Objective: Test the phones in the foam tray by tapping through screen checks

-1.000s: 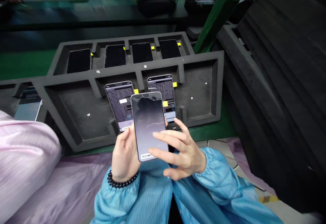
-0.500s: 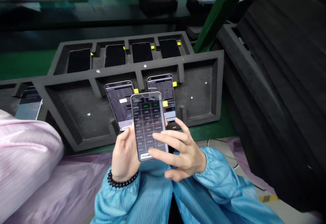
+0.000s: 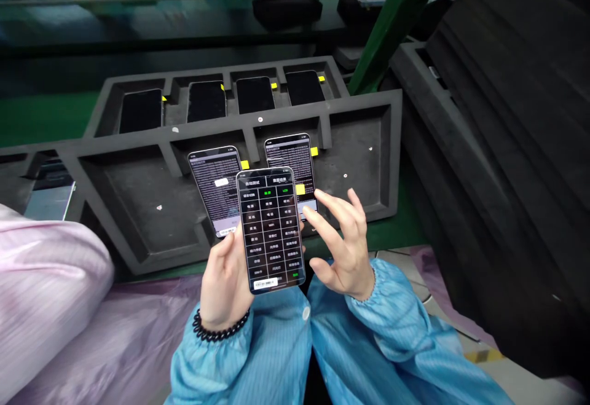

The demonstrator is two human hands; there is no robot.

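Observation:
A smartphone (image 3: 271, 233) is held upright by my left hand (image 3: 225, 279), thumb along its left edge and fingertips showing at the right edge. Its screen has a dark grid menu with a few green entries, and a white label is stuck near the bottom. My right hand (image 3: 343, 245) is raised just right of the phone, fingers spread and empty. Behind the held phone, two lit phones, a left one (image 3: 214, 187) and a partly hidden right one (image 3: 302, 159), rest in compartments of a black foam tray (image 3: 364, 162). Yellow tabs stick out beside them.
Several dark-screened phones (image 3: 255, 94) lie in a second foam tray (image 3: 173, 79) behind. A green post (image 3: 391, 27) slants up at the right, beside stacked black trays (image 3: 507, 116). A person's pink sleeve (image 3: 50, 288) is close at the left, near another phone (image 3: 50, 190).
My right hand has lifted off the phone screen and moved up and right. The phone's screen has gone from a dimmed grid to a bright, sharp menu. My left hand stays in place.

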